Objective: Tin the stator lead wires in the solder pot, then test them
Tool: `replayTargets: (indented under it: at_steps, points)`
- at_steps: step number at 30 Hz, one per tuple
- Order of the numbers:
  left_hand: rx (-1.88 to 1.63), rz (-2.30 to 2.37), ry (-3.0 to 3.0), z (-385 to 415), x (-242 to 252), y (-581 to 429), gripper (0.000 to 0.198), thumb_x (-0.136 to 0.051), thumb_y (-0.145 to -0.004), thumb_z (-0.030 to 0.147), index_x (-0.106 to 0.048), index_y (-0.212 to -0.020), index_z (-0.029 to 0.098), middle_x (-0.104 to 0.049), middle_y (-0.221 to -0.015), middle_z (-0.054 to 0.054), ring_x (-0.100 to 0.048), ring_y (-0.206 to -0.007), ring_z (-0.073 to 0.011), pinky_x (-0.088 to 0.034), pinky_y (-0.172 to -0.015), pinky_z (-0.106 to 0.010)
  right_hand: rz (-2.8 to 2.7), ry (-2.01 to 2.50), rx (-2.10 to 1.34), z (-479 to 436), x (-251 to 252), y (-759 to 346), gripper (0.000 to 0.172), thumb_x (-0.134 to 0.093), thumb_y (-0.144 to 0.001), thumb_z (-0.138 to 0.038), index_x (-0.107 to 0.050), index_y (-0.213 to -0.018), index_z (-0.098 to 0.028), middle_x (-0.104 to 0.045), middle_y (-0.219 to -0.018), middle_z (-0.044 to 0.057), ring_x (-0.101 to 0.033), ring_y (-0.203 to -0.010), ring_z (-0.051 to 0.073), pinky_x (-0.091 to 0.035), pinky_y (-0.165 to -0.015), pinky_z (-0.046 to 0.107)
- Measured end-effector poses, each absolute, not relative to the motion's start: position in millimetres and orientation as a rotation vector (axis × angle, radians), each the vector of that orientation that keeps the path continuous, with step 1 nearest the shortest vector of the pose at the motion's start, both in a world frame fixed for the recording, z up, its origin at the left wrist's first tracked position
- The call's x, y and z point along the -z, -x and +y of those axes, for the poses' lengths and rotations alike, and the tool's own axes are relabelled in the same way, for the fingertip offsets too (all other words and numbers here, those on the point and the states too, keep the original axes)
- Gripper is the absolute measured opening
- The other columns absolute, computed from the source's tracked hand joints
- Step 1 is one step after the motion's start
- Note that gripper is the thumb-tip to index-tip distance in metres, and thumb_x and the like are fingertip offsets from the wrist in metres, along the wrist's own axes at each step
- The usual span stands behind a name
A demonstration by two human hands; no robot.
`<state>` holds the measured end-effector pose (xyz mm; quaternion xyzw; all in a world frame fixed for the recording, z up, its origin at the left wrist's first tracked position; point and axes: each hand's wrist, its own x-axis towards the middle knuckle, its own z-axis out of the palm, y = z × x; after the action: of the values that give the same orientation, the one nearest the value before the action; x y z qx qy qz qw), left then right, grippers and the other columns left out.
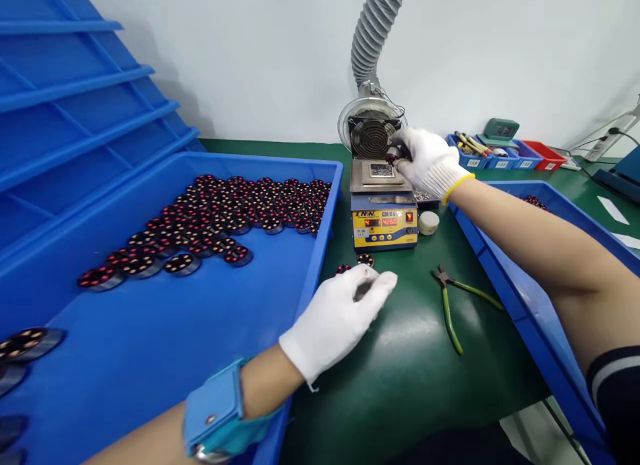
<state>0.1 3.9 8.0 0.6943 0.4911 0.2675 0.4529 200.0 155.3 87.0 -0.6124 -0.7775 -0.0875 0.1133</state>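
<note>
My right hand (427,159), in a white knit glove with a yellow cuff edge, is closed on a small round motor stator (393,155). It holds the stator tilted just above the square metal bath of a yellow and blue solder pot (384,218). The pot's display is lit red. Below, my left hand (340,315), also white-gloved, hovers over the green bench with thumb and fingers curved and apart. Just beyond its fingertips lie a stator with pale teeth (365,259) and another reddish stator (343,269), partly hidden by the glove.
A blue tray (320,265) of many stators fills the left; another blue tray (500,271) stands right. Green-handled cutters (450,298) lie open between. Beside the pot sits a round pale tin (429,223). Behind are a fan (374,139), a grey duct (375,35) and small bins (525,155).
</note>
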Motion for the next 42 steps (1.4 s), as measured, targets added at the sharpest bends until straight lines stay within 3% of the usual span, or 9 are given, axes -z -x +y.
replayTargets:
  at_steps: [5,12,21,26,32,38,42]
  points:
    - [-0.619,1.178,-1.773,2.7,-8.8,1.5,0.043,-0.047,-0.091,0.056,-0.052,-0.066,0.022,-0.058,-0.059,0.002,-0.054,-0.057,-0.0168,-0.037,-0.058,-0.029,-2.336,1.825,0.433,201.8,-92.7,-183.1,0.041,-0.056,-0.087,-0.028,-0.056,-0.128,-0.021,-0.059,-0.124,0.012,-0.059,-0.109,0.032,-0.051,-0.089,0.047]
    - [-0.572,1.153,-1.805,1.2,-12.1,0.6,0.042,-0.046,-0.092,0.053,-0.046,-0.064,0.022,-0.051,-0.055,0.004,-0.047,-0.054,-0.0149,-0.031,-0.058,-0.029,-2.48,1.886,0.52,207.4,-84.1,-170.2,0.037,-0.052,-0.086,-0.017,-0.056,-0.124,-0.018,-0.057,-0.125,0.017,-0.062,-0.103,0.037,-0.054,-0.079,0.051]
    - [-0.583,1.129,-1.866,0.8,-4.6,1.4,0.044,-0.046,-0.092,0.05,-0.038,-0.061,0.021,-0.037,-0.055,0.006,-0.036,-0.055,-0.0131,-0.023,-0.056,-0.029,-2.488,1.905,0.527,214.9,-75.2,-171.9,0.038,-0.052,-0.086,-0.017,-0.057,-0.123,-0.02,-0.059,-0.123,0.018,-0.063,-0.103,0.037,-0.055,-0.079,0.051]
    - [-0.608,1.134,-1.766,0.9,-7.9,0.8,0.038,-0.05,-0.089,0.05,-0.047,-0.063,0.022,-0.046,-0.057,0.005,-0.042,-0.056,-0.0142,-0.03,-0.057,-0.029,-2.388,1.842,0.483,213.2,-83.4,-178.4,0.041,-0.056,-0.085,-0.027,-0.058,-0.126,-0.023,-0.06,-0.123,0.015,-0.063,-0.104,0.037,-0.053,-0.081,0.053]
    - [-0.873,1.145,-1.327,7.3,-8.3,-0.5,0.03,-0.061,-0.082,0.047,-0.061,-0.089,0.018,-0.066,-0.077,-0.002,-0.059,-0.061,-0.0154,-0.046,-0.061,-0.029,-2.105,1.722,0.096,177.8,-92.8,-182.3,0.039,-0.064,-0.081,-0.04,-0.066,-0.117,-0.026,-0.069,-0.113,0.003,-0.063,-0.107,0.028,-0.052,-0.091,0.042]
    - [-1.059,1.126,-1.067,16.6,-3.4,1.2,0.041,-0.072,-0.077,0.038,-0.059,-0.108,0.014,-0.068,-0.08,-0.004,-0.064,-0.071,-0.0149,-0.051,-0.065,-0.027,-2.068,1.565,-0.55,113.5,-69.9,-164.3,0.044,-0.073,-0.076,-0.042,-0.069,-0.116,-0.025,-0.073,-0.092,0.002,-0.068,-0.084,0.021,-0.055,-0.08,0.035]
    - [-1.118,1.122,-1.025,18.6,-1.4,1.4,0.032,-0.075,-0.074,0.036,-0.062,-0.094,0.014,-0.068,-0.076,-0.004,-0.065,-0.071,-0.0151,-0.053,-0.068,-0.028,-1.998,1.446,-0.853,81.7,-47.6,-153.4,0.053,-0.073,-0.078,-0.037,-0.062,-0.128,-0.024,-0.072,-0.083,0.001,-0.068,-0.074,0.018,-0.057,-0.074,0.032]
